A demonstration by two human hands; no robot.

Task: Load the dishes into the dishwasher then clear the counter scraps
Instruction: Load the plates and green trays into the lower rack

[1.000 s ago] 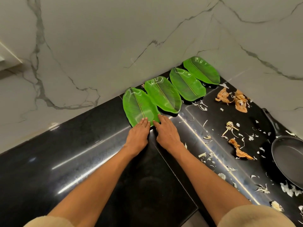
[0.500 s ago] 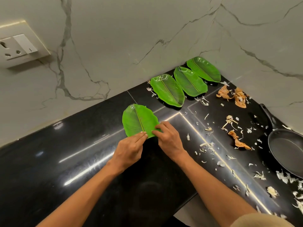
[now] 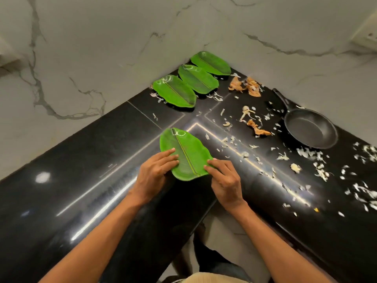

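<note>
A: Starting at the left of the frame, what is the left hand point(image 3: 154, 173) doing?

B: Its fingers lie across the near half of a green leaf-shaped plate point(image 3: 186, 154) at the middle of the frame, thumb hidden beneath, so it looks to be grasping the plate's left edge. The right hand point(image 3: 224, 178) pinches the opposite edge. The plate sits at the inner corner of the black counter point(image 3: 71, 170); whether it is lifted clear or sliding, I cannot tell.

A: And further right?

B: Three more leaf plates point(image 3: 195, 78) lie in a row toward the upper middle, against the wall. Right of them, scraps point(image 3: 253, 127) are scattered, and a black pan point(image 3: 310, 129) rests at the right.

A: So which step?

B: The loading, I'd judge, first plate of four. Next it must be carried level to the dishwasher, which is out of view.
</note>
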